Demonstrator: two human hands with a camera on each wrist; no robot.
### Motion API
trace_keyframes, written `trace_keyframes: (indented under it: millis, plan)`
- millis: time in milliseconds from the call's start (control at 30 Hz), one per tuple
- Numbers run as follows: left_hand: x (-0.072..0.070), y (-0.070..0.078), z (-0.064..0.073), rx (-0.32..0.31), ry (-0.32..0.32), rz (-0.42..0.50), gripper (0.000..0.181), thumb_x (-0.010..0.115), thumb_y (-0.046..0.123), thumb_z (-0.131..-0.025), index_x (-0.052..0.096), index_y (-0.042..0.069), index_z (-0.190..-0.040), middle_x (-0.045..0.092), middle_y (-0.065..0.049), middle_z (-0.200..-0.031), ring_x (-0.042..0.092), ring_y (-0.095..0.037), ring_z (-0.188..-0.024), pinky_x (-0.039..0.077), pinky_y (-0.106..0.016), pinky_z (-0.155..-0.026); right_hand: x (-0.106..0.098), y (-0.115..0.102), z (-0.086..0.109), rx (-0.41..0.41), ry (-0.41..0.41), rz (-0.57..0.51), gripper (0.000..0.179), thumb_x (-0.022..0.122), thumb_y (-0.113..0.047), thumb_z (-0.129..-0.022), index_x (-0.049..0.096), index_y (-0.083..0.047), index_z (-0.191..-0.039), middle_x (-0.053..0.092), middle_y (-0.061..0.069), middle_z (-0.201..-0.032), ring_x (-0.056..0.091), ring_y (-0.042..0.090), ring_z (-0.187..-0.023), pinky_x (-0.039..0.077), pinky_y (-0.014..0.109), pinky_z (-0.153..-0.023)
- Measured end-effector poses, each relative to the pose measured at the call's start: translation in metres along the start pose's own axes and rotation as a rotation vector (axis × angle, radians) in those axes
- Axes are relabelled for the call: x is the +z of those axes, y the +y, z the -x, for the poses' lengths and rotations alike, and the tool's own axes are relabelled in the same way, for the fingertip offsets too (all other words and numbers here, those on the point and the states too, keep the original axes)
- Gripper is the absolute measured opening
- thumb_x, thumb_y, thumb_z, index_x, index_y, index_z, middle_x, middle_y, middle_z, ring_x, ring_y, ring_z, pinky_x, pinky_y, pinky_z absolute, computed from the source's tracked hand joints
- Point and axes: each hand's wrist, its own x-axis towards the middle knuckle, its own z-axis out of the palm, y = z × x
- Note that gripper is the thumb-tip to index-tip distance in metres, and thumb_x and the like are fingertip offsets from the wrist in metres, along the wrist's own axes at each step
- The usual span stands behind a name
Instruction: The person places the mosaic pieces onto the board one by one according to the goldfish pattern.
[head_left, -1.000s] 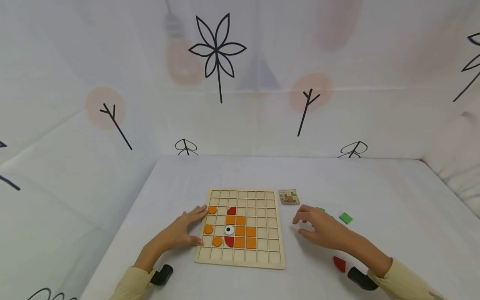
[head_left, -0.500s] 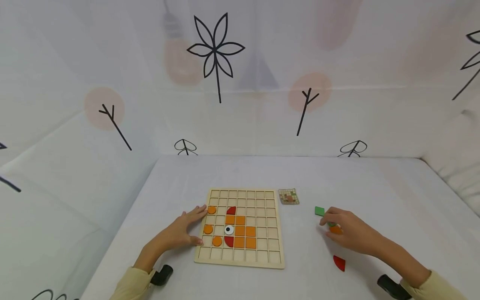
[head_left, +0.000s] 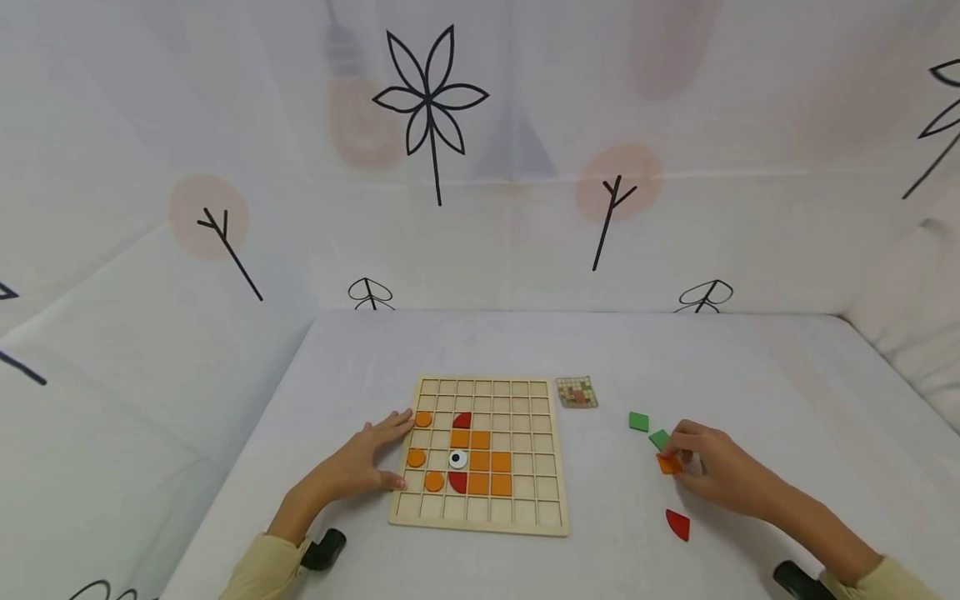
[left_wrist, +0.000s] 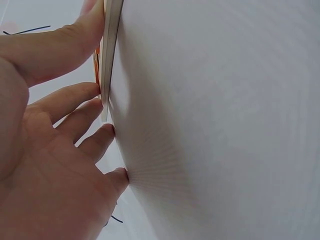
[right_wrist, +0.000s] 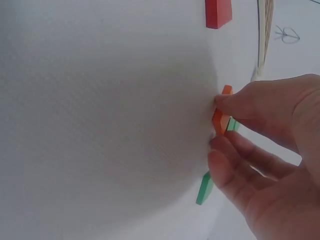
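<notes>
My left hand (head_left: 358,462) rests spread along the left edge of a wooden grid board (head_left: 525,527), thumb and fingertips touching its frame, as the left wrist view (left_wrist: 60,145) also shows. On the board lie several orange square tiles (head_left: 501,462), orange round pieces (head_left: 416,457), red quarter-circle pieces (head_left: 462,420) and a white eye disc (head_left: 457,458). To the right of the board my right hand (head_left: 723,471) pinches an orange tile (right_wrist: 222,120) between thumb and fingers, low at the tabletop. One green tile (head_left: 659,439) lies right beside it, another green tile (head_left: 638,422) farther back.
A loose red quarter-circle piece (head_left: 678,525) lies nearer the front, below the right hand. Behind the board's right corner is a small pattern card (head_left: 577,392). White printed cloth (head_left: 510,242) hangs at the back and sides of the white table (head_left: 360,350).
My right hand has moved right, away from the board, to the loose tiles, and its fingers have closed on the orange tile. The left hand stays on the board's edge.
</notes>
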Motion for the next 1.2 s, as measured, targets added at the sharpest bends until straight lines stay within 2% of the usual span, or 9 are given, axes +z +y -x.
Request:
trace_keyframes:
  millis: [133,300,467,800,1033,1200]
  plan:
    - [0.0,0.0,0.001,0.004,0.004,0.007,0.086,0.081,0.024,-0.07,0.04,0.005,-0.143,0.029,-0.011,-0.152,0.02,-0.034,-0.141,0.008,-0.059,-0.112,0.003,-0.001,-0.004,-0.031,-0.008,-0.019,0.023,0.074,0.003,-0.071,0.067,-0.01,-0.089,0.057,-0.006,-0.089,0.047,0.007,-0.072,0.045,0.019,-0.052]
    - [0.001,0.0,0.002,0.004,0.0,0.018,0.086,0.081,0.024,-0.071,0.04,0.005,-0.144,0.028,-0.011,-0.153,0.02,-0.035,-0.141,0.008,-0.058,-0.112,0.005,-0.007,-0.009,-0.037,-0.018,-0.024,0.02,0.071,0.003,-0.072,0.068,-0.009,-0.088,0.054,-0.008,-0.082,0.045,0.007,-0.07,0.045,0.018,-0.053]
    - [0.001,0.0,0.001,0.005,0.001,0.012,0.087,0.081,0.025,-0.07,0.039,0.006,-0.144,0.028,-0.01,-0.153,0.02,-0.034,-0.141,0.008,-0.058,-0.112,0.007,-0.019,-0.016,-0.058,-0.016,-0.028,0.019,0.071,0.001,-0.073,0.067,-0.01,-0.088,0.055,-0.009,-0.082,0.046,0.006,-0.07,0.045,0.019,-0.055]
    - [0.002,-0.004,0.001,0.015,0.0,0.006,0.088,0.082,0.027,-0.07,0.039,0.006,-0.144,0.028,-0.01,-0.153,0.02,-0.034,-0.141,0.008,-0.058,-0.112,0.018,-0.043,-0.042,-0.069,-0.037,-0.009,0.017,0.069,-0.002,-0.075,0.068,-0.012,-0.089,0.056,-0.01,-0.084,0.05,0.007,-0.072,0.05,0.02,-0.06]
    - [0.002,-0.003,0.002,-0.002,-0.007,0.007,0.088,0.081,0.029,-0.07,0.039,0.006,-0.144,0.028,-0.009,-0.153,0.019,-0.033,-0.141,0.008,-0.058,-0.112,0.027,-0.057,-0.06,-0.161,-0.019,-0.038,0.018,0.067,0.001,-0.075,0.067,-0.011,-0.088,0.056,-0.009,-0.084,0.051,0.007,-0.072,0.049,0.021,-0.059]
    - [0.001,-0.004,0.001,0.01,-0.009,0.006,0.089,0.081,0.03,-0.07,0.039,0.005,-0.144,0.027,-0.01,-0.153,0.018,-0.034,-0.141,0.007,-0.058,-0.112,0.033,-0.067,-0.073,-0.18,-0.017,-0.045,0.017,0.067,0.0,-0.075,0.067,-0.011,-0.089,0.056,-0.009,-0.082,0.051,0.008,-0.071,0.048,0.02,-0.059]
